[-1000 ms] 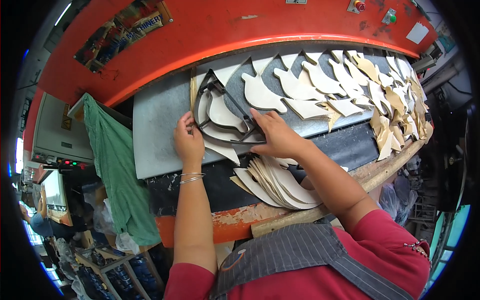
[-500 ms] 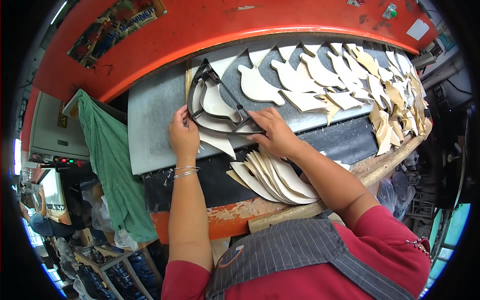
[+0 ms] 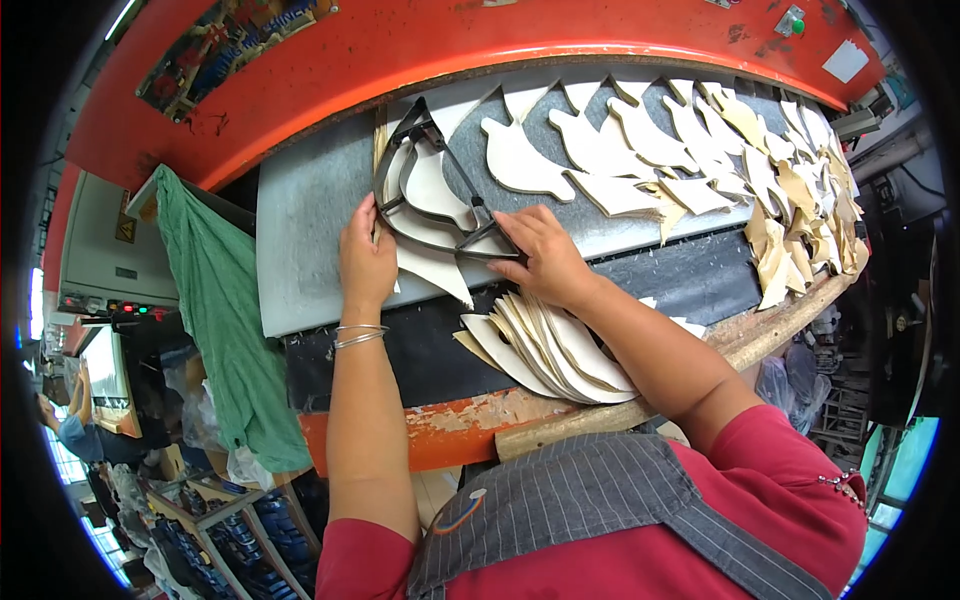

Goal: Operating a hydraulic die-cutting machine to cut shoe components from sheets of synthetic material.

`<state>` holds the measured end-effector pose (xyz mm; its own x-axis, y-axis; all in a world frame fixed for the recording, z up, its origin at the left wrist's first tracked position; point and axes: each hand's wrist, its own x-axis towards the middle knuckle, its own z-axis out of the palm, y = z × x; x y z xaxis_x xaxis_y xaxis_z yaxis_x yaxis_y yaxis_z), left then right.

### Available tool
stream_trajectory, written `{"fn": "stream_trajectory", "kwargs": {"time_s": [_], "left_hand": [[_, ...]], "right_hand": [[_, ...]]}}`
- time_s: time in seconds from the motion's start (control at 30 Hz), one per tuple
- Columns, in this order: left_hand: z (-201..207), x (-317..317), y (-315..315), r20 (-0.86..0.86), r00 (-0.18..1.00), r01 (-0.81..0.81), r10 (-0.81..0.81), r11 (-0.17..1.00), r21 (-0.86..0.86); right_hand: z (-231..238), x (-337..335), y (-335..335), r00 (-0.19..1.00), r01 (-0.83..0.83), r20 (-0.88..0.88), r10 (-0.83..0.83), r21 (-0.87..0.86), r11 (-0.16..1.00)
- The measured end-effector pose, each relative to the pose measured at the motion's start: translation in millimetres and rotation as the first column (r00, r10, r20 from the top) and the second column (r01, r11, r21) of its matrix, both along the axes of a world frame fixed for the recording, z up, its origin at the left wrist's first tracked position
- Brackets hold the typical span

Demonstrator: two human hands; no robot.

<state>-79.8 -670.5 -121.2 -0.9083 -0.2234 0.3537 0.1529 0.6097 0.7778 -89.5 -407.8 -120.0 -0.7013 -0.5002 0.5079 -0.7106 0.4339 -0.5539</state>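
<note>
The black cutter's (image 3: 460, 176) tip has edged up the white sheet (image 3: 434, 276); in the head view it sits left of centre, long axis upper left to lower right, right hand (image 3: 548, 255) pinching its lower corner, left hand (image 3: 368, 255) at its left rim, pinch unclear.

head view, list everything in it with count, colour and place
frame: one, black, between the hands
sheet: count unclear, white, under the frame
pieces and scraps: many, white and tan, board's right side
curved stack: one, white, near side
board: one, grey, beneath
machine: one, red, far side
cloth: one, green, left
cabinet: one, grey, left
co-worker: one, blue-clad, far left
apron: one, dark grey, on the wearer
left hand: one, bare, frame's left edge
right hand: one, bare, frame's right corner
</note>
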Motion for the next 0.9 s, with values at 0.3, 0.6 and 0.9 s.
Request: {"fn": "stream_trajectory", "kwargs": {"time_s": [0.3,0.6,0.9], "left_hand": [[-4,4,-6,0.009,0.995,0.1,-0.101,0.992,0.083],[17,10,7,0.129,0.987,-0.059,0.096,0.963,-0.264],[49,13,13,0.533,0.815,-0.069,0.228,0.951,-0.301]], "right_hand": [[-6,0,3,1.0,-0.002,-0.022,0.001,-0.022,1.0],[-2,1,-1,0.999,0.007,-0.049,-0.007,0.003,1.0],[47,-3,-38,0.976,0.2,0.054,-0.209,0.146,0.969]]}}
